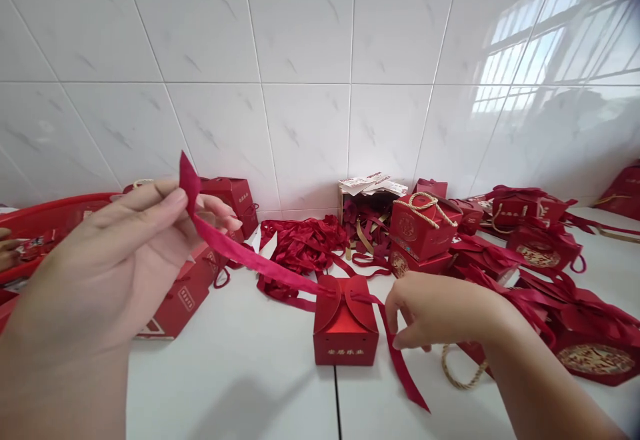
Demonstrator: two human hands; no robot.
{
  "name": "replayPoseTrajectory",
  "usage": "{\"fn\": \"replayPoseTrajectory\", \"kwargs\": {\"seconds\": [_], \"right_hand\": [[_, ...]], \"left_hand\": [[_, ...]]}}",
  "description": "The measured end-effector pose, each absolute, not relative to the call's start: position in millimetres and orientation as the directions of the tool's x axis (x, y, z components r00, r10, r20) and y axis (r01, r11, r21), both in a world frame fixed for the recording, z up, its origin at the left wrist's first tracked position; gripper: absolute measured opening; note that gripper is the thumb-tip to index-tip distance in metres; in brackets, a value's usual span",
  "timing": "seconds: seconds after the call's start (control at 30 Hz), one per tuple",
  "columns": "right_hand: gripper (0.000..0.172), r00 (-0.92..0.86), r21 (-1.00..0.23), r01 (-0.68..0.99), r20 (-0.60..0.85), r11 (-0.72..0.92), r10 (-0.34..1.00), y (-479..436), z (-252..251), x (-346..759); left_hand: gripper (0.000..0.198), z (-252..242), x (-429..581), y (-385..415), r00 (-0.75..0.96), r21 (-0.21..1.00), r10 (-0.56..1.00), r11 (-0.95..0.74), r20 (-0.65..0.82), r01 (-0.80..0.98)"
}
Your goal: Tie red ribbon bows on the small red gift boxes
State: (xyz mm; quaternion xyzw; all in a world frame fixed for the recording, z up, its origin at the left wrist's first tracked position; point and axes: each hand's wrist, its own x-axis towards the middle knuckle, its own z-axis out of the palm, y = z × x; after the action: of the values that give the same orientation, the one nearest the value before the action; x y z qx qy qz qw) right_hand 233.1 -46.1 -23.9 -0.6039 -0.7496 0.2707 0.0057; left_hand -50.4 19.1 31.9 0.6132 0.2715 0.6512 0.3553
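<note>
A small red gift box [345,333] with gold lettering stands on the white table in front of me. A dark red ribbon [240,253] runs through its closed top flaps. My left hand [125,260] is raised at the left and pinches one end of this ribbon, pulling it up and taut. My right hand [435,310] is low beside the box's right side, fingers pinched on the other ribbon end, which trails down toward the table's front.
A heap of loose red ribbons [300,243] lies behind the box by the tiled wall. An open carton [370,193] stands behind it. Several red gift boxes [423,227] with rope handles crowd the right. More boxes [185,293] and a red tray [45,217] sit left.
</note>
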Motion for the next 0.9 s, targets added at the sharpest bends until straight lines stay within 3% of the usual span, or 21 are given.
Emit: {"fn": "replayPoseTrajectory", "kwargs": {"seconds": [0.07,0.23,0.33,0.4,0.53,0.67,0.77,0.9], "right_hand": [[0.019,-0.302,-0.429,0.893,-0.352,0.134,0.886,-41.4,-27.9,234.9],[0.085,-0.349,-0.553,0.833,-0.486,0.027,0.801,-25.7,-39.8,248.9],[0.105,-0.288,-0.669,0.738,-0.434,-0.091,0.853,-20.3,-40.7,253.6],[0.097,-0.232,-0.776,0.623,-0.301,-0.096,0.925,-17.2,-40.3,250.6],[0.056,-0.081,-0.983,0.182,0.02,0.034,0.997,-8.6,-42.8,235.2],[0.025,0.039,-0.959,-0.235,0.15,0.155,0.988,-5.5,-41.2,228.2],[0.02,0.174,-0.911,-0.308,0.228,0.272,0.958,-12.0,-33.1,230.9],[0.014,0.317,-0.871,-0.225,0.36,0.438,0.878,-24.8,-22.1,233.7]], "left_hand": [[0.011,28.4,-54.5,20.7,0.06,0.784,0.787,-0.6,0.614,-0.159],[0.006,24.3,-58.6,21.2,0.001,0.752,0.757,-0.649,0.654,-0.117],[0.007,24.1,-58.7,21.8,0.012,0.714,0.718,-0.689,0.696,-0.122],[0.008,23.8,-58.4,22.6,0.013,0.719,0.723,-0.685,0.691,-0.116],[0.011,23.7,-54.6,22.3,0.061,0.802,0.8,-0.593,0.597,-0.08],[0.012,26.0,-47.6,18.6,0.099,0.849,0.843,-0.525,0.529,-0.065],[0.006,27.9,-41.8,15.9,0.073,0.814,0.814,-0.563,0.576,-0.145],[0.007,29.0,-35.2,14.1,-0.001,0.728,0.754,-0.634,0.657,-0.261]]}}
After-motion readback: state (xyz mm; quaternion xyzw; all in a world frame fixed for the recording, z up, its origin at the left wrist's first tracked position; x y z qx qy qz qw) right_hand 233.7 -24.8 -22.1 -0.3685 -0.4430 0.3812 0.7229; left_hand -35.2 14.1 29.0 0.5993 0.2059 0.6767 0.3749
